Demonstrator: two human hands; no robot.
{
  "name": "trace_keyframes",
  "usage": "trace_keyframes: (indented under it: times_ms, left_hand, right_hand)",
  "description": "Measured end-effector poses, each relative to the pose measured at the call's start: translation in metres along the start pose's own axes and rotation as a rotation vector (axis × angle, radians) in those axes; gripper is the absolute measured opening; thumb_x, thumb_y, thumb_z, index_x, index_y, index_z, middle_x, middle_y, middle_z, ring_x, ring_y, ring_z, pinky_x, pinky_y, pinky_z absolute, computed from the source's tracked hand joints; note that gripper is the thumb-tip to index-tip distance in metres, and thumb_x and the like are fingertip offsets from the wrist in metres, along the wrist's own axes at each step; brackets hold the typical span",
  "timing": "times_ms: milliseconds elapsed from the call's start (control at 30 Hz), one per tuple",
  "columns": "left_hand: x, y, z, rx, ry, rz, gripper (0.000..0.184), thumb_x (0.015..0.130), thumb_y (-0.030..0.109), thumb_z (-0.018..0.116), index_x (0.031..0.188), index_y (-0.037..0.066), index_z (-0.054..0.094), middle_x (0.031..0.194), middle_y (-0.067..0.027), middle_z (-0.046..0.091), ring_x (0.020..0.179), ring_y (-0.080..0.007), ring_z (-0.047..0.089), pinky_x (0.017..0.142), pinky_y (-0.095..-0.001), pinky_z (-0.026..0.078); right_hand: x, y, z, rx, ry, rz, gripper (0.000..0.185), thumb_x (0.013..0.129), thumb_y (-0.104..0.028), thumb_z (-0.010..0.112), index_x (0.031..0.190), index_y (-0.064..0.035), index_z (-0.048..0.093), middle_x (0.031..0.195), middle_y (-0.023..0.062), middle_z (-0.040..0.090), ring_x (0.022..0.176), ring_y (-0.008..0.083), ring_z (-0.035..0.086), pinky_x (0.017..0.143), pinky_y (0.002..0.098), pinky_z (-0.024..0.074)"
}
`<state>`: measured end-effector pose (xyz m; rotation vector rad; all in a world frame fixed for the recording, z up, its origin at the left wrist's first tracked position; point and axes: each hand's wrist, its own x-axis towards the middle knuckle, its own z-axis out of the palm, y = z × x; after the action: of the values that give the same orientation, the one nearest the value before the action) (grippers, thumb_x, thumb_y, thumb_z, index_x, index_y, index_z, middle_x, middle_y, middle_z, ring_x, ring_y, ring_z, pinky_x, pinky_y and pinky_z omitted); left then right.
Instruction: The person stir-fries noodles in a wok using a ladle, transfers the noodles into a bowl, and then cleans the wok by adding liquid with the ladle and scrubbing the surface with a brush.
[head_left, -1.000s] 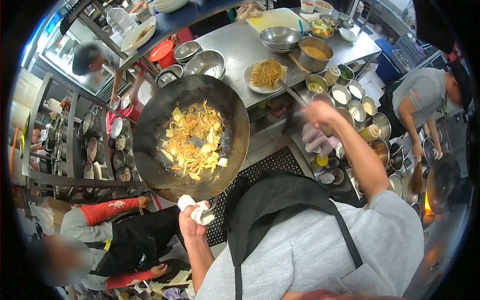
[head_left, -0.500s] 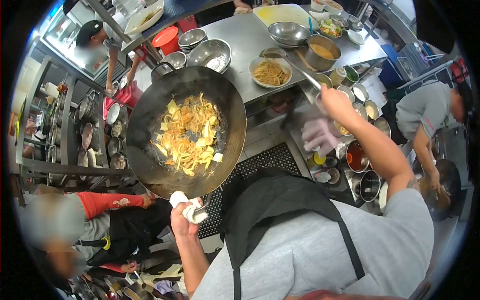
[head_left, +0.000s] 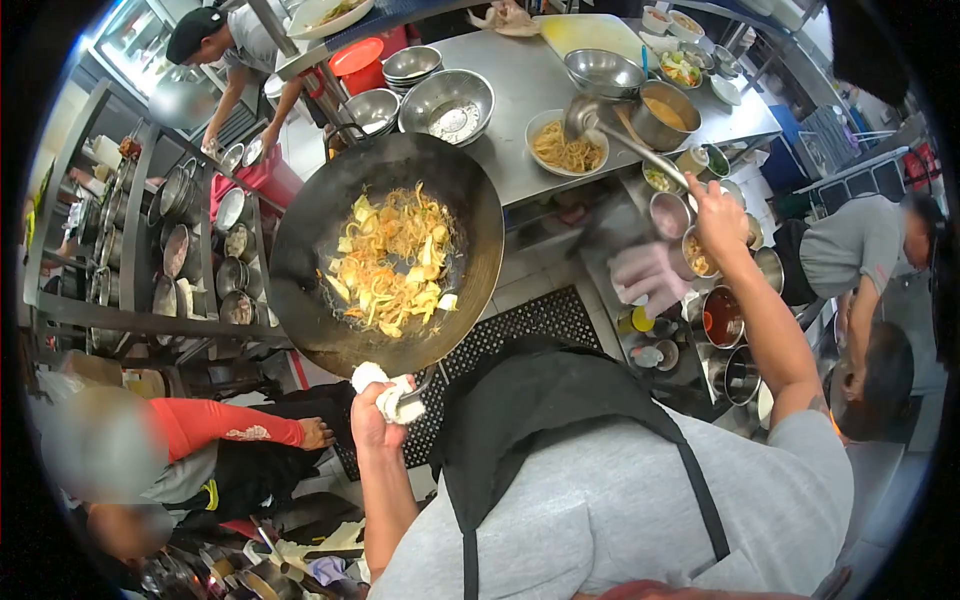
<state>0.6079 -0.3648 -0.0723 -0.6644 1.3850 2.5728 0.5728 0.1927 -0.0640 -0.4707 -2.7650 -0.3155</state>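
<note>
My left hand [head_left: 377, 412] is closed round the wok's handle through a white cloth [head_left: 390, 391]. The large dark wok [head_left: 300, 240] holds noodles with cabbage and carrot [head_left: 395, 265]. My right hand [head_left: 718, 217] grips the long handle of a metal ladle [head_left: 585, 118]. The ladle's bowl is over the right rim of a white bowl of noodles [head_left: 570, 150] on the steel counter. Its handle slants across, near a pot of orange liquid [head_left: 665, 112].
Metal bowls [head_left: 448, 105] and a cutting board [head_left: 590, 35] stand on the steel counter [head_left: 490, 60]. Ingredient tins and a red sauce pot [head_left: 720, 315] are at the right. Co-workers [head_left: 235, 60] are at upper left, lower left and right. A rack [head_left: 140, 210] stands left.
The ladle has come into clear view by the noodle bowl, and my right hand has moved right. The lower-left person has leaned, and the view has shifted slightly.
</note>
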Motion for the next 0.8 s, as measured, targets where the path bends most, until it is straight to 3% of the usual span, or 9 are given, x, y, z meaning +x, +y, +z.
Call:
trace_keyframes:
  times_ms: [200, 300, 367, 467, 500, 600, 633, 700, 800]
  left_hand:
    - [0.001, -0.001, 0.002, -0.09, 0.002, -0.013, 0.03, 0.074, -0.002, 0.052, 0.104, -0.007, 0.048, 0.08, -0.0236, 0.064, 0.071, -0.0345, 0.067, 0.065, -0.0417, 0.059]
    - [0.033, -0.005, -0.013, -0.123, -0.113, -0.074, 0.022, 0.079, -0.002, 0.05, 0.099, -0.01, 0.051, 0.082, -0.0223, 0.065, 0.071, -0.0312, 0.068, 0.067, -0.0415, 0.059]
    - [0.011, -0.002, -0.019, -0.093, 0.122, 0.023, 0.038, 0.078, -0.003, 0.048, 0.117, -0.004, 0.045, 0.107, -0.026, 0.062, 0.079, -0.0349, 0.068, 0.067, -0.0479, 0.06]
    - [-0.021, 0.031, -0.013, -0.23, -0.109, 0.103, 0.04, 0.082, -0.003, 0.045, 0.121, 0.005, 0.048, 0.107, -0.0251, 0.063, 0.078, -0.0331, 0.069, 0.065, -0.0466, 0.06]
    - [0.0, 0.032, -0.033, -0.203, 0.017, -0.018, 0.033, 0.084, 0.0, 0.045, 0.117, 0.003, 0.05, 0.1, -0.0235, 0.065, 0.075, -0.0314, 0.068, 0.065, -0.046, 0.06]
    - [0.017, 0.047, -0.038, -0.144, -0.009, 0.017, 0.027, 0.083, -0.002, 0.046, 0.11, -0.005, 0.05, 0.094, -0.0212, 0.065, 0.076, -0.0328, 0.068, 0.067, -0.0451, 0.06]
    - [-0.012, 0.048, -0.026, -0.142, 0.216, 0.042, 0.029, 0.081, -0.005, 0.047, 0.11, -0.007, 0.05, 0.096, -0.022, 0.064, 0.077, -0.0345, 0.068, 0.069, -0.0445, 0.06]
    - [-0.024, 0.052, -0.009, -0.137, 0.125, 0.177, 0.032, 0.077, -0.007, 0.047, 0.109, -0.009, 0.05, 0.098, -0.0233, 0.063, 0.077, -0.035, 0.068, 0.071, -0.045, 0.06]
    - [-0.008, 0.065, -0.004, -0.077, 0.199, 0.156, 0.031, 0.073, -0.005, 0.052, 0.103, -0.006, 0.054, 0.085, -0.0164, 0.064, 0.07, -0.0272, 0.067, 0.065, -0.0378, 0.057]
  right_hand:
    - [0.013, 0.017, 0.032, 0.61, -0.165, 0.123, 0.049, 0.077, -0.012, 0.067, 0.125, -0.0087, 0.06, 0.112, 0.0236, 0.065, 0.106, 0.0405, 0.061, 0.091, 0.0442, 0.0473]
    - [0.011, 0.016, 0.065, 0.76, -0.298, 0.061, 0.043, 0.079, -0.014, 0.066, 0.122, -0.007, 0.063, 0.104, 0.0217, 0.068, 0.099, 0.0324, 0.066, 0.09, 0.0386, 0.048]
    - [-0.013, -0.027, -0.005, 0.877, -0.549, 0.367, 0.037, 0.083, -0.016, 0.064, 0.118, -0.0055, 0.065, 0.095, 0.0187, 0.069, 0.089, 0.0233, 0.067, 0.083, 0.0371, 0.0495]
    - [-0.009, -0.018, 0.042, 1.087, -0.41, 0.22, 0.036, 0.087, -0.019, 0.064, 0.119, -0.0028, 0.064, 0.088, 0.017, 0.068, 0.082, 0.0185, 0.065, 0.076, 0.0379, 0.0503]
    - [-0.005, -0.042, 0.012, 1.073, -0.485, 0.265, 0.036, 0.087, -0.019, 0.064, 0.12, -0.0018, 0.063, 0.089, 0.0186, 0.068, 0.082, 0.0212, 0.066, 0.076, 0.0385, 0.0504]
    - [-0.011, -0.066, 0.013, 0.712, -0.14, 0.041, 0.042, 0.087, -0.017, 0.064, 0.123, 0.0026, 0.058, 0.095, 0.0206, 0.068, 0.085, 0.0315, 0.065, 0.077, 0.0407, 0.0493]
    - [-0.011, -0.061, -0.004, 0.571, -0.166, 0.095, 0.043, 0.087, -0.018, 0.063, 0.124, 0.0038, 0.057, 0.104, 0.0244, 0.068, 0.098, 0.0363, 0.065, 0.086, 0.0424, 0.0477]
    - [-0.019, -0.045, -0.002, 0.668, -0.165, 0.007, 0.047, 0.088, -0.018, 0.062, 0.13, 0.003, 0.054, 0.11, 0.0234, 0.066, 0.101, 0.0358, 0.064, 0.086, 0.0406, 0.0482]
    - [-0.018, -0.057, -0.015, 0.937, -0.314, -0.063, 0.049, 0.09, -0.013, 0.059, 0.135, 0.0038, 0.049, 0.116, 0.0175, 0.065, 0.1, 0.0274, 0.063, 0.088, 0.0363, 0.0476]
